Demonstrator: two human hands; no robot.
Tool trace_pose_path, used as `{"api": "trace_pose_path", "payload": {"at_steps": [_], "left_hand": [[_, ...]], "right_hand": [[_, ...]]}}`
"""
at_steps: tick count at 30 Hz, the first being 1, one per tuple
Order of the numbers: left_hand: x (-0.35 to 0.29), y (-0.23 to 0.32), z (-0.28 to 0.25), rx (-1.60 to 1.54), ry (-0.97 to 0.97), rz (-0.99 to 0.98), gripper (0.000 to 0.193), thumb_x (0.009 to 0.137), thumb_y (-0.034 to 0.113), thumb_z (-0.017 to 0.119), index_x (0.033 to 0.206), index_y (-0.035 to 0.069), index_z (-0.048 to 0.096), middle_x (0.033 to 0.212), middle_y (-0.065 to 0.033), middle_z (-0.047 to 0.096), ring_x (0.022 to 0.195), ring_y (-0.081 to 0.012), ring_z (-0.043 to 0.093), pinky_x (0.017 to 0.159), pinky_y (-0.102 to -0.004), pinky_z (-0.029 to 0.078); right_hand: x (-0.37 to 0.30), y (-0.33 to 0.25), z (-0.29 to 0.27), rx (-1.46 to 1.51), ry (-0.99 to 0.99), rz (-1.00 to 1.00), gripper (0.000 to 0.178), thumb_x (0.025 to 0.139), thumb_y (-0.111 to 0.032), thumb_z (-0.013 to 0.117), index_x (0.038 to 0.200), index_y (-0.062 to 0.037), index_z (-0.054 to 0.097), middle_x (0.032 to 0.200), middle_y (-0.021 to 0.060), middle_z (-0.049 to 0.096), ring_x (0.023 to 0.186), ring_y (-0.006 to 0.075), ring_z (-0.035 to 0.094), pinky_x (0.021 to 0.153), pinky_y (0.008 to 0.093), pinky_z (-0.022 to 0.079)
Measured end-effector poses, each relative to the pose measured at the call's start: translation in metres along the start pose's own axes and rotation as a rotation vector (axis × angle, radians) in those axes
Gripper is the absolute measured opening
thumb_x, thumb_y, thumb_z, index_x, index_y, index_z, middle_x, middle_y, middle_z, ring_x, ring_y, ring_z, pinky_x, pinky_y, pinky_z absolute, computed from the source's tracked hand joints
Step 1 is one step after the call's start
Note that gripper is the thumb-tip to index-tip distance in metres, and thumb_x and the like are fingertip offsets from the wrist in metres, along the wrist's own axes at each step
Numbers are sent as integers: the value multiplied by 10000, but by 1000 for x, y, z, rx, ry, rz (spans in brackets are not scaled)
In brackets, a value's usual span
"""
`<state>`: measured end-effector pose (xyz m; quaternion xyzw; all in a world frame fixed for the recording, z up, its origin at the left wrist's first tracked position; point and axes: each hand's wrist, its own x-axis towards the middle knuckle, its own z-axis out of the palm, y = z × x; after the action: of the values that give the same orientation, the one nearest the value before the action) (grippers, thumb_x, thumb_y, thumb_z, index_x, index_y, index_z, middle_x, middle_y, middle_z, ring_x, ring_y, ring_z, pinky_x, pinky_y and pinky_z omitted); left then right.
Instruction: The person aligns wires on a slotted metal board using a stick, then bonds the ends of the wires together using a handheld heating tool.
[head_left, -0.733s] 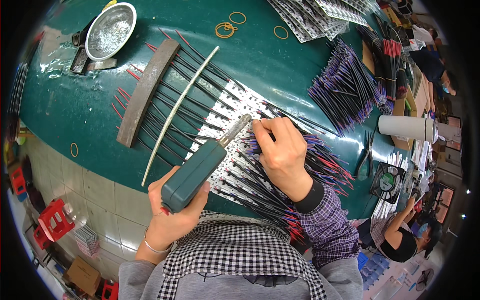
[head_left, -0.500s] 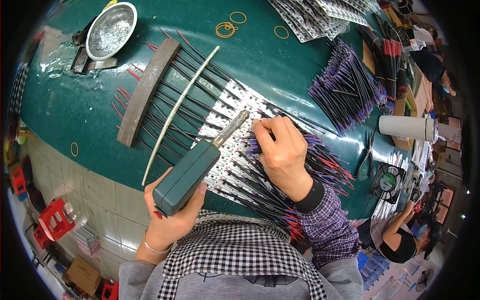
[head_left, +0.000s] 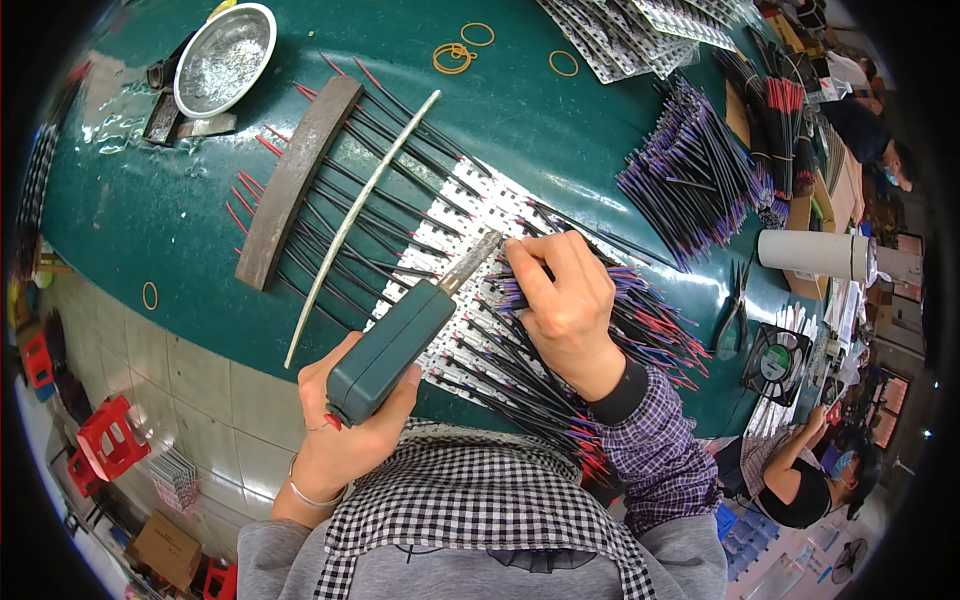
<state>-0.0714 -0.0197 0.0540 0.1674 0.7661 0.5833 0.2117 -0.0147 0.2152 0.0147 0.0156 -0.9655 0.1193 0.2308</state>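
My left hand [head_left: 345, 452] is wrapped round the dark green body of a soldering gun [head_left: 390, 350]. Its long metal tip [head_left: 478, 258] points up and right, close to the fingertips of my right hand [head_left: 570, 315]. That right hand is pinched on a thin wire, mostly hidden by the fingers, over a white circuit board panel [head_left: 478, 208]. Rows of black wires run off both sides of the panel. Those on the left lie beneath a curved brown bar [head_left: 300, 180] and a thin pale curved stick [head_left: 362, 215].
Upper left stands a white-rimmed bowl [head_left: 268, 48] of silvery bits. Rubber bands [head_left: 455, 58] and stacked panels [head_left: 610, 45] lie at the far side. On the right are a wire pile [head_left: 690, 180], pliers [head_left: 735, 305], a white bottle [head_left: 812, 254], a small fan [head_left: 775, 362] and a co-worker [head_left: 800, 485].
The soldering gun and my left hand have shifted slightly right, and the tip has dropped a little lower beside my right fingertips. My right hand has hardly moved.
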Motion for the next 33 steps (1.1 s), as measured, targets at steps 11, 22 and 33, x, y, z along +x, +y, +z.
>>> {"api": "trace_pose_path", "payload": {"at_steps": [11, 22, 33], "left_hand": [[1, 7, -2, 120, -41, 52, 104, 809, -26, 742, 878, -50, 668, 737, -65, 652, 621, -93, 591, 572, -249, 463], [-14, -10, -6, 151, 89, 134, 169, 777, 29, 802, 931, -19, 751, 819, -107, 743, 593, -196, 686, 585, -284, 530], [-18, -1, -8, -125, 181, -156, 263, 811, 47, 817, 1045, -41, 737, 883, -96, 753, 725, -126, 677, 652, -276, 542]], "right_hand": [[0, -2, 3, -58, 2, -73, 252, 730, -65, 640, 957, 34, 685, 851, 81, 552, 767, 230, 558, 623, 331, 449], [2, -4, -3, -48, -20, -47, 250, 724, -52, 656, 956, 39, 680, 871, 89, 565, 801, 241, 577, 658, 344, 477], [-3, -13, -16, 7, 138, 100, 585, 715, 37, 662, 1299, 52, 654, 985, 104, 555, 824, 236, 564, 695, 344, 489]]}}
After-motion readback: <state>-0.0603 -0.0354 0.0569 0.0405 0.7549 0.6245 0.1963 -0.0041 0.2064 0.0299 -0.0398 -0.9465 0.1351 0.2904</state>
